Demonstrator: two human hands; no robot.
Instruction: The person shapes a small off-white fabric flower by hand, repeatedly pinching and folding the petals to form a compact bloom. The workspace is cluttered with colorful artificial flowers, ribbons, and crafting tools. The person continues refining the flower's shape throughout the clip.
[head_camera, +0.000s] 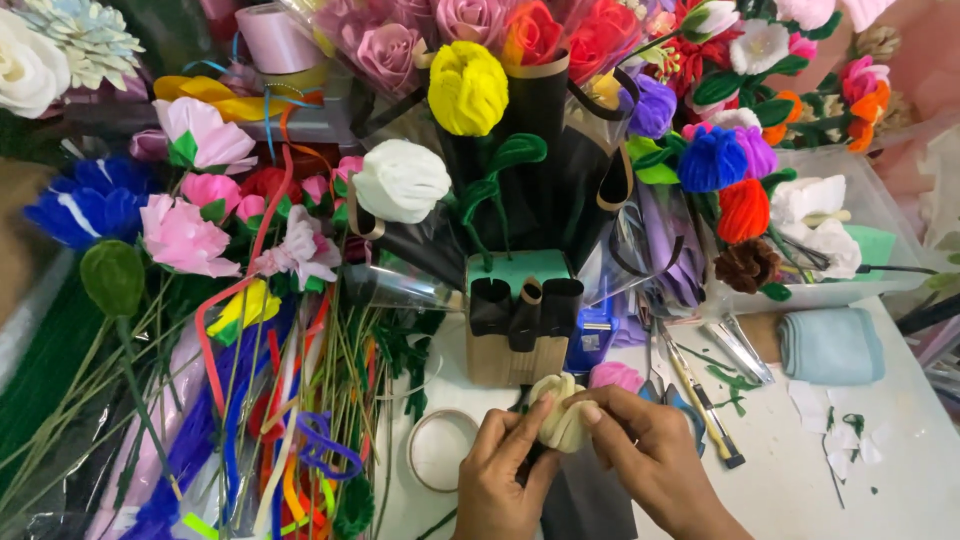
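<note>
Head view: at six o'clock on the crowded craft table (900, 470), the left hand (497, 470) and right hand (640, 450) close fingertips around a cream chenille flower bud (557, 410) (likely light, soft, easily crushed), best pinched gently by its sides; wooden stand (515, 355) just beyond at twelve o'clock

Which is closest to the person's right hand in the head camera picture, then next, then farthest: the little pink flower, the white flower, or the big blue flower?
From the right hand:
1. Little pink flower, on the table just above the hand.
2. White flower, standing higher up, to the left.
3. Big blue flower, far off at the left edge.
</note>
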